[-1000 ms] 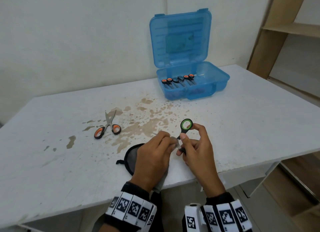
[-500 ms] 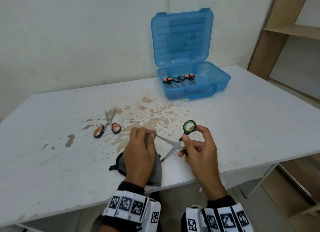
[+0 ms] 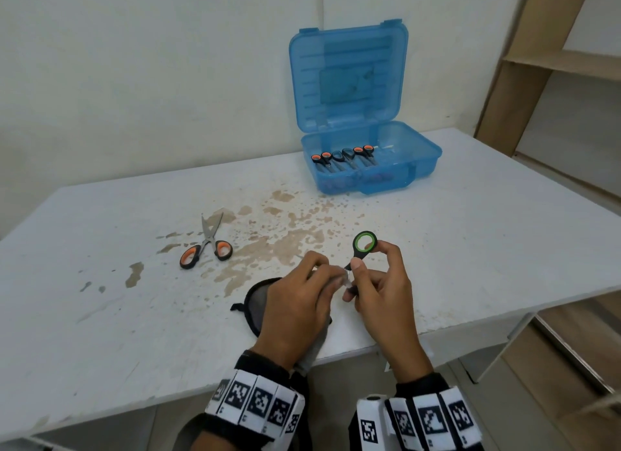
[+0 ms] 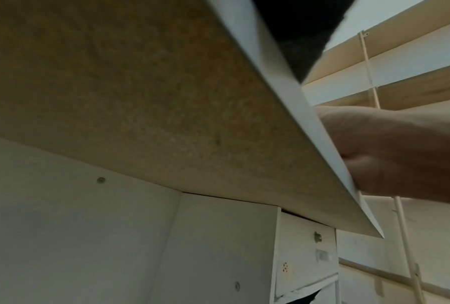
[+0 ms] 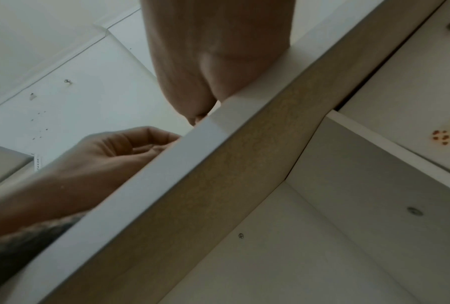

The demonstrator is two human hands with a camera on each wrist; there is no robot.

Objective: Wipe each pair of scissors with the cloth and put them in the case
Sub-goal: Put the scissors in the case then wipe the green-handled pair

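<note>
I see the table point(image 3: 470, 249) with the open case point(image 3: 416, 154) at the back, scissors already inside. Loose scissors point(image 3: 206, 245) lie well left, stiff and light; I'd lift them by the loops. My left hand point(image 3: 295, 302) pinches the soft cloth point(image 3: 258, 302) round the blade; my right hand point(image 3: 383, 296) grips the green pair point(image 3: 364, 249) at its handle.

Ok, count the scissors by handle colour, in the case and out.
Orange-handled scissors: 3 (one on the table, two in the case)
Green-handled scissors: 1, in the right hand
Dark-handled scissors: 1, in the case
Total: 5
</note>
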